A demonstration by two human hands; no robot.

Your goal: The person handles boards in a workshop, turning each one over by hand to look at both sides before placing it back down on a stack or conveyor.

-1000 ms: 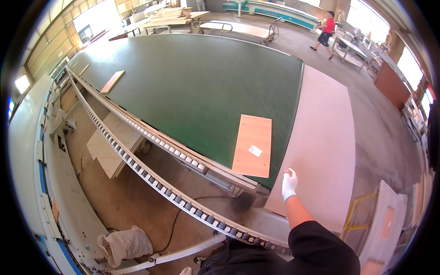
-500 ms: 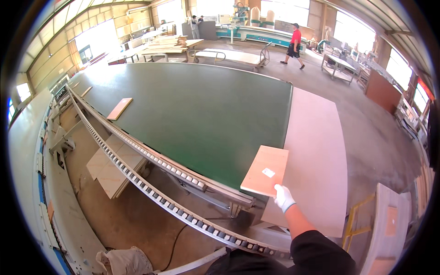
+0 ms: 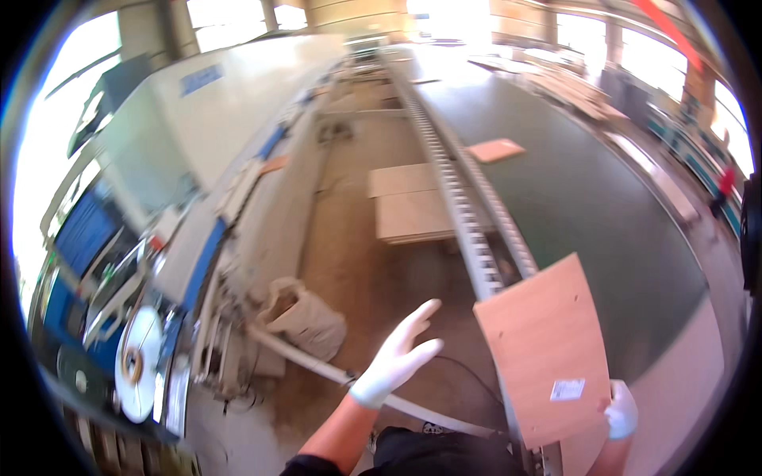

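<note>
My right hand [image 3: 622, 410], in a white glove, grips the right edge of a tan wooden panel [image 3: 540, 333] near its lower corner. A small white label [image 3: 567, 389] is stuck on the panel's face. The panel is raised and tilted in front of the roller rail, its far corner over the green conveyor belt [image 3: 587, 190]. My left hand [image 3: 399, 355], also gloved in white, is held out over the floor with its fingers apart. Nothing is in it, and a gap separates it from the panel's left edge.
A roller rail [image 3: 456, 186] runs along the belt. Another small panel [image 3: 496, 150] lies on the belt, and stacked boards [image 3: 413, 208] sit low beside the rail. A long machine [image 3: 238, 103] with a blue screen [image 3: 86, 234] stands left. Near its base is a cloth sack [image 3: 305, 317].
My view has swung left toward the machine. The panel is lifted off the belt's end, still in my right hand. My left hand has come into view.
</note>
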